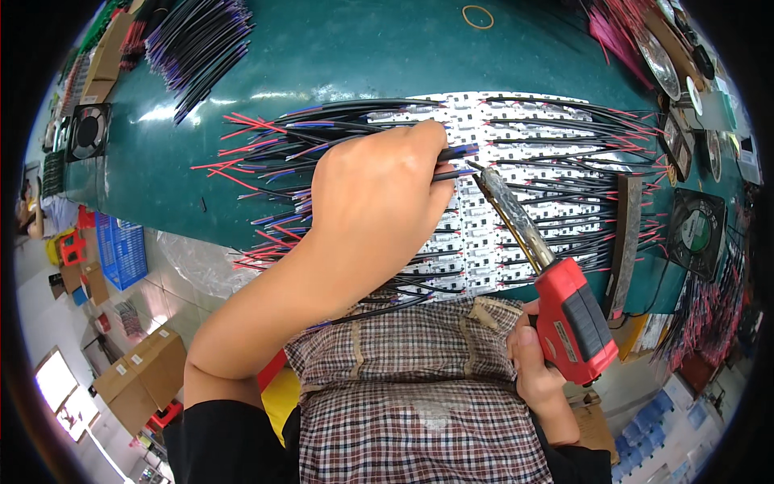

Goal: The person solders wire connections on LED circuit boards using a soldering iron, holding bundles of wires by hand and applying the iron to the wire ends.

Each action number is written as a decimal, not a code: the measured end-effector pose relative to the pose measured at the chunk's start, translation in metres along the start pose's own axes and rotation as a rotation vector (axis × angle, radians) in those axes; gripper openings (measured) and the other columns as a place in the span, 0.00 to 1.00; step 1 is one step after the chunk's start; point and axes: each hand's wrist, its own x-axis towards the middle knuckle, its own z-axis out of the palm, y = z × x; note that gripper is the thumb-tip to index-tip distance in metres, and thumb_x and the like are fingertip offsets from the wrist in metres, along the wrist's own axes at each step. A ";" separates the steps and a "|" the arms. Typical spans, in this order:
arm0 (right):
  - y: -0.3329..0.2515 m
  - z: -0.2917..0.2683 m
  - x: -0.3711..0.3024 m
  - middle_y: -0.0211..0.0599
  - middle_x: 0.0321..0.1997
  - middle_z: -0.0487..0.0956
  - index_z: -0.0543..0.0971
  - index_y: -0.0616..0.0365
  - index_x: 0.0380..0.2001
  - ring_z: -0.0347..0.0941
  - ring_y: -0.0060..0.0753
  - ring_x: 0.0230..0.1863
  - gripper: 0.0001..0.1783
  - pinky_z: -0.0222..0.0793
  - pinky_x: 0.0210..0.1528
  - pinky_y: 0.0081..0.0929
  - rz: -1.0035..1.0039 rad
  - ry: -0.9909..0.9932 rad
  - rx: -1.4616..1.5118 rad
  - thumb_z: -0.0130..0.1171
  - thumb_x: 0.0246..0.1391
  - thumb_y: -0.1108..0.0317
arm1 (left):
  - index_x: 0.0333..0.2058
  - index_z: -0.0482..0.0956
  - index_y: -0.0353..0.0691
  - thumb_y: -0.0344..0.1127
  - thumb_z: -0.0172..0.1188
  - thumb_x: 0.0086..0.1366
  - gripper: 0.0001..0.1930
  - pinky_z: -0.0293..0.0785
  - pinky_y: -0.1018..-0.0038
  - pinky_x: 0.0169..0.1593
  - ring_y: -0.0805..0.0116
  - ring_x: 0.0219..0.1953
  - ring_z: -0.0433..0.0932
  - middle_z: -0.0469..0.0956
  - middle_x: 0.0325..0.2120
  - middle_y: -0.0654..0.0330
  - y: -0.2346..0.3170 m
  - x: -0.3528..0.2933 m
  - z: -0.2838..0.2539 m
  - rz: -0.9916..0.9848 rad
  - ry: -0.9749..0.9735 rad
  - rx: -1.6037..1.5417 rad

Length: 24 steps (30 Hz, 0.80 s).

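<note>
My left hand (pixel 379 189) is closed, pinching black cables (pixel 456 152) whose stripped ends point right over a sheet of white circuit boards (pixel 465 118). In my right hand (pixel 534 359) is a red and black soldering gun (pixel 571 319), held by its grip. The gun's metal tip slants up and left, ending close beside the pinched cable ends; I cannot tell if they touch. Rows of black cables with red strands fan out from both sides of the boards. My left hand and forearm hide part of the left rows.
A metal bar (pixel 624 242) lies across the cables at right. Black fans stand at right (pixel 695 232) and far left (pixel 88 132). A cable bundle (pixel 197 48) lies at the back left, a rubber band (pixel 477 17) at the back. A blue crate (pixel 121 250) is on the floor.
</note>
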 end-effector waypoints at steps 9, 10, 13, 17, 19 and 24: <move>-0.002 -0.003 0.001 0.40 0.40 0.80 0.79 0.63 0.47 0.78 0.37 0.40 0.13 0.75 0.43 0.34 0.184 -0.010 0.013 0.63 0.59 0.73 | 0.33 0.81 0.35 0.32 0.68 0.53 0.10 0.77 0.61 0.35 0.50 0.30 0.82 0.82 0.26 0.51 -0.002 0.003 0.007 0.007 -0.004 0.003; -0.003 -0.003 0.002 0.40 0.40 0.80 0.79 0.63 0.47 0.78 0.37 0.39 0.13 0.74 0.43 0.34 0.182 -0.021 0.010 0.63 0.60 0.73 | 0.33 0.81 0.35 0.32 0.68 0.52 0.10 0.77 0.61 0.35 0.50 0.30 0.82 0.82 0.26 0.51 -0.002 0.003 0.007 0.000 -0.014 0.006; -0.006 0.004 0.010 0.29 0.27 0.69 0.70 0.63 0.43 0.62 0.15 0.19 0.07 0.62 0.22 0.19 -0.001 -0.009 -0.016 0.53 0.66 0.72 | 0.32 0.81 0.35 0.32 0.69 0.52 0.10 0.77 0.61 0.35 0.50 0.30 0.82 0.82 0.26 0.51 -0.001 0.003 0.007 0.005 -0.008 0.014; -0.010 0.006 0.010 0.29 0.27 0.69 0.71 0.64 0.46 0.63 0.15 0.20 0.09 0.63 0.22 0.18 0.016 -0.004 -0.050 0.54 0.66 0.73 | 0.31 0.80 0.35 0.32 0.70 0.51 0.10 0.77 0.60 0.34 0.50 0.29 0.82 0.81 0.25 0.52 0.000 0.002 0.008 -0.001 -0.007 0.021; -0.011 0.004 0.007 0.41 0.39 0.80 0.79 0.63 0.46 0.79 0.36 0.39 0.12 0.74 0.41 0.33 0.220 0.024 0.069 0.63 0.60 0.72 | 0.29 0.79 0.35 0.33 0.70 0.51 0.10 0.76 0.60 0.34 0.50 0.29 0.81 0.81 0.25 0.52 0.002 0.002 0.007 -0.002 -0.021 0.023; -0.010 0.001 0.009 0.40 0.38 0.80 0.79 0.63 0.44 0.79 0.37 0.37 0.12 0.74 0.39 0.32 0.173 0.009 -0.065 0.64 0.58 0.70 | 0.28 0.79 0.35 0.32 0.69 0.51 0.10 0.77 0.60 0.34 0.51 0.29 0.81 0.80 0.24 0.52 0.000 0.003 0.009 0.053 -0.001 0.051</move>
